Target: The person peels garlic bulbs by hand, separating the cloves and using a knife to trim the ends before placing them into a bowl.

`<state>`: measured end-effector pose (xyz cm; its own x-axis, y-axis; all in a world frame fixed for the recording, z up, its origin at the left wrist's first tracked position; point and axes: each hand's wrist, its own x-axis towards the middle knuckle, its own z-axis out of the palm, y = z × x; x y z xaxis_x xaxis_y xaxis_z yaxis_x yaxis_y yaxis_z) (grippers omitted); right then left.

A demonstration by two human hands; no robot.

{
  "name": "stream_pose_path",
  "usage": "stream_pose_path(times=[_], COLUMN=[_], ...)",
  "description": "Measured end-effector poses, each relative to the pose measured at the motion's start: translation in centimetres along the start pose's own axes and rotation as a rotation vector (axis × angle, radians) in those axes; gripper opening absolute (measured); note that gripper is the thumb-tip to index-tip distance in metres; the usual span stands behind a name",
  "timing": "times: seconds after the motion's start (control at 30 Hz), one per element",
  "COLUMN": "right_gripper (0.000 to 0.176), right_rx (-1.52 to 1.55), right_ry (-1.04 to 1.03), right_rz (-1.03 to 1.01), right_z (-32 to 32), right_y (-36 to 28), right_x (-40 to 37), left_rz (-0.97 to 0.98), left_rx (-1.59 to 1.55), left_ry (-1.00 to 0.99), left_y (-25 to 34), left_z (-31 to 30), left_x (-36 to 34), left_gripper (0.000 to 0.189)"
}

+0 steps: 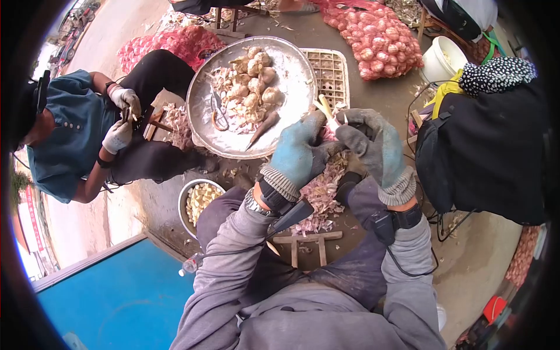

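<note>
My left hand (300,149), in a blue and grey glove, is closed around a garlic bulb (330,127) whose pale stem points up and to the left. On the bulb's right side, my right hand (373,143) has its gloved fingers curled in towards it, with the fingertips pressed together near the skin. Beyond my left hand is a round metal tray (204,131) with garlic bulbs (255,81), loose peel, orange-handled scissors (218,114) and a brown pointed tool (263,129). Peel (319,201) lies in a heap below my hands.
A bowl of peeled cloves (201,201) stands left of my knee. A co-worker (76,128) sits at the left. Red net bags of garlic (379,44), a plastic crate (329,67) and a white bucket (443,58) lie beyond. A blue panel (122,297) is at the lower left.
</note>
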<state>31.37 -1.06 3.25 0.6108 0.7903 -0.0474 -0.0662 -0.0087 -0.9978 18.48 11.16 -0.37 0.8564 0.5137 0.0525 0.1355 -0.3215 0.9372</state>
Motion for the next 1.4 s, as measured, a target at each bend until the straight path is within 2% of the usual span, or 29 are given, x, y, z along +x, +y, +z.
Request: stream_pose_path(times=[0.07, 0.1, 0.13, 0.17, 0.2, 0.23, 0.27, 0.3, 0.33, 0.4, 0.47, 0.5, 0.6, 0.73, 0.93, 1.0, 1.07, 1.13, 1.2, 1.27, 1.33, 1.4], right_gripper=[0.034, 0.034, 0.036, 0.025, 0.030, 0.032, 0.031, 0.030, 0.031, 0.023, 0.020, 0.019, 0.018, 0.016, 0.017, 0.016, 0.011, 0.011, 0.008, 0.008, 0.014, 0.019], right_rx=[-0.287, 0.227, -0.248, -0.259, -0.309, -0.249, -0.223, -0.200, -0.153, -0.146, -0.117, -0.132, -0.176, -0.204, -0.142, -0.099, -0.119, 0.167, -0.008, -0.040, -0.256, -0.446], right_ry=[0.006, -0.048, -0.004, -0.071, -0.032, -0.031, -0.076, -0.083, -0.099, -0.057, -0.115, -0.077, -0.029, 0.050, 0.011, 0.047, -0.019, -0.003, 0.058, 0.031, 0.198, 0.208], right_rz=[-0.144, 0.182, -0.244, -0.146, -0.269, -0.179, -0.094, -0.031, -0.035, -0.155, -0.096, -0.127, -0.191, -0.276, -0.118, -0.154, -0.107, -0.060, -0.102, -0.055, -0.226, -0.164], right_z=[-0.3, -0.3, -0.4, -0.6, -0.5, -0.2, -0.2, -0.2, -0.1, 0.2, 0.1, 0.4, 0.5, 0.4, 0.3, 1.1, 1.0, 2.0, 2.0, 1.9, 3.2, 3.6], right_y=[0.6, -0.1, 1.7, 0.3, 0.7, 0.1, -0.6, -1.1, -0.3, 0.3, 0.1, 0.5, 0.4, 1.9, 2.8, 4.3, 4.3, 5.3, 4.7, 4.7, 5.5, 5.0], right_x=[0.1, -0.1, 0.4, 0.1, 0.3, 0.2, 0.1, -0.2, -0.1, -0.3, -0.4, -0.5, -1.2, -1.0, -0.9, -0.7, -0.5, 0.0, -0.6, -0.4, 0.2, 0.4], left_rz=[-0.003, -0.142, -0.062, -0.076, -0.259, -0.203, -0.131, -0.175, -0.126, -0.165, -0.087, -0.156, -0.122, -0.138, -0.111, -0.139, -0.143, -0.166, -0.152, -0.210, -0.202, -0.203], left_rx=[-0.064, 0.052, -0.136, -0.245, -0.338, -0.358, -0.393, -0.285, -0.291, -0.216, -0.171, -0.196, -0.228, -0.185, -0.158, -0.174, -0.085, -0.113, -0.129, -0.032, -0.193, -0.206], left_ry=[-0.007, -0.034, -0.008, -0.017, -0.033, -0.008, -0.010, -0.021, -0.086, -0.102, -0.027, -0.001, 0.070, 0.045, -0.049, 0.025, 0.031, 0.039, 0.129, 0.082, -0.004, -0.040], left_y=[-0.9, 1.4, 0.6, 2.9, 3.8, 2.0, 0.9, 0.5, 0.1, -0.7, 0.7, -0.1, -0.8, -1.1, -1.1, -1.7, -3.2, -3.4, -4.5, -6.4, -9.6, -11.9], left_z=[0.3, -0.4, -0.3, -0.3, -0.8, -1.1, -1.5, -2.2, -2.7, -3.3, -2.2, -2.3, -1.3, -0.7, -0.8, -1.0, -1.7, -2.2, -2.5, -4.2, -5.7, -5.3], left_x=[-0.3, -0.3, -0.5, -0.4, -0.7, -1.1, -1.5, -1.6, -1.4, -1.5, -1.8, -1.9, -2.1, -2.0, -1.8, -2.2, -2.5, -2.2, -2.7, -2.3, -1.2, -0.3], left_gripper=[0.023, 0.021, 0.023, 0.031, 0.033, 0.050, 0.058, 0.055, 0.052, 0.047, 0.027, 0.026, 0.034, 0.039, 0.045, 0.047, 0.053, 0.053, 0.055, 0.059, 0.060, 0.060])
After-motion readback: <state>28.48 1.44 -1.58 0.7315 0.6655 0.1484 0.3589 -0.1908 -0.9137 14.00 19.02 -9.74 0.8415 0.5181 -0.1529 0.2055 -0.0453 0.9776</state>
